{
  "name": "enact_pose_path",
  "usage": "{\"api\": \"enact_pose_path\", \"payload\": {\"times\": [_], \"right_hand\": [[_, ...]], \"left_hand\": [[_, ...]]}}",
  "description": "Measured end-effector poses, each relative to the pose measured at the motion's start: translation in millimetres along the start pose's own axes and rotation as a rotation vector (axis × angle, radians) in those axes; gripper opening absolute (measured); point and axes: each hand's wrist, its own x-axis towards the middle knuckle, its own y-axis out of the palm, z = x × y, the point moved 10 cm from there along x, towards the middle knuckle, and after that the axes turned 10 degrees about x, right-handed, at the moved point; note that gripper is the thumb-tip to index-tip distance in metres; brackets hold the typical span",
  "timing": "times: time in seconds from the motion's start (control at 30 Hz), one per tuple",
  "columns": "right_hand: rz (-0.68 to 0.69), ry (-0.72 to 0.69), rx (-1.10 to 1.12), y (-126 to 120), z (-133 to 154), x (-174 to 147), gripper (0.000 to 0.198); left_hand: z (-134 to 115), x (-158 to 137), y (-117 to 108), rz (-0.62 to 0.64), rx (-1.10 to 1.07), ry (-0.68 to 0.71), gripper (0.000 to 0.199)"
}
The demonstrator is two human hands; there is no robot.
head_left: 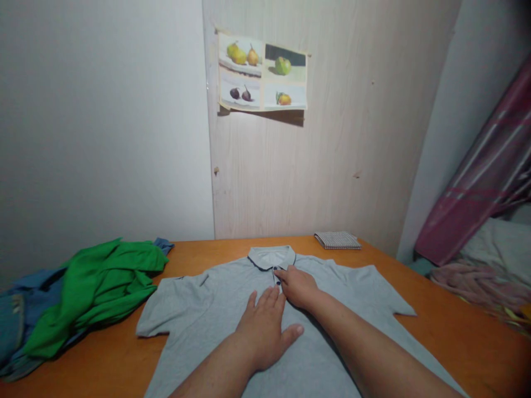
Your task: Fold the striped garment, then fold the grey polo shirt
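Observation:
A light grey polo shirt (199, 315) lies spread face up, with its collar at the far side and both short sleeves out. Dark trim edges the collar, and two dark buttons show on the placket. My left hand (265, 326) rests flat on the chest just below the placket, fingers stretched and thumb out to the right. At the placket, my right hand (298, 286) has its index finger by the top button and its other fingers curled in, closed on the fabric edge. Its fingertips are partly hidden.
The shirt lies on an orange-brown table (448, 326). On the left is a heap with a green garment (103, 287) over blue denim (12, 320). A folded checked cloth (338, 240) sits at the back right. Beyond the right edge are a pink curtain (464, 182) and crumpled fabric (477, 282).

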Motion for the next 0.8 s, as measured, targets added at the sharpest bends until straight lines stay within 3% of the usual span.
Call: {"api": "enact_pose_path", "payload": {"times": [0.3, 0.53, 0.8], "right_hand": [[-0.062, 0.011, 0.115, -6.0, -7.0, -0.4, 0.043], [-0.020, 0.030, 0.021, -0.3, -3.3, 3.9, 0.045], [-0.071, 0.019, 0.029, -0.4, -7.1, 4.9, 0.043]], "left_hand": [[0.5, -0.4, 1.0, 0.007, 0.007, -0.004, 0.087], [0.1, -1.0, 0.1, 0.017, 0.001, -0.008, 0.086], [-0.9, -2.1, -1.8, -0.003, 0.023, -0.002, 0.082]]}}
